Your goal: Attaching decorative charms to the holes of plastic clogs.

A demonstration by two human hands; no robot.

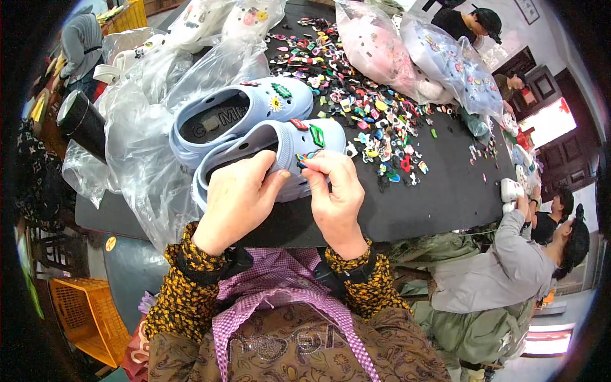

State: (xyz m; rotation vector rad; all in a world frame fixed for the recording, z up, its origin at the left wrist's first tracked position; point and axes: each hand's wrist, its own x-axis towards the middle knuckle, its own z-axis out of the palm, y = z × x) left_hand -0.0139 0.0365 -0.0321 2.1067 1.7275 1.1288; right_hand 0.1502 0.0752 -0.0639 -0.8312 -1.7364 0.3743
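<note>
Two light blue clogs lie side by side on a black table (439, 197). My left hand (237, 200) grips the near clog (286, 143) by its side. My right hand (336, 191) pinches a small multicoloured charm (304, 158) against that clog's top, next to a green charm (317, 135) and a red one (298, 124). The far clog (245, 108) carries a green charm and a yellow flower charm on its toe.
Several loose colourful charms (375, 121) are scattered over the table's middle. Clear plastic bags (143, 127) lie left; bagged clogs (439, 63) sit at the back. A black cup (83, 121) stands left. A person in grey (509, 267) works at right. An orange crate (86, 318) sits below left.
</note>
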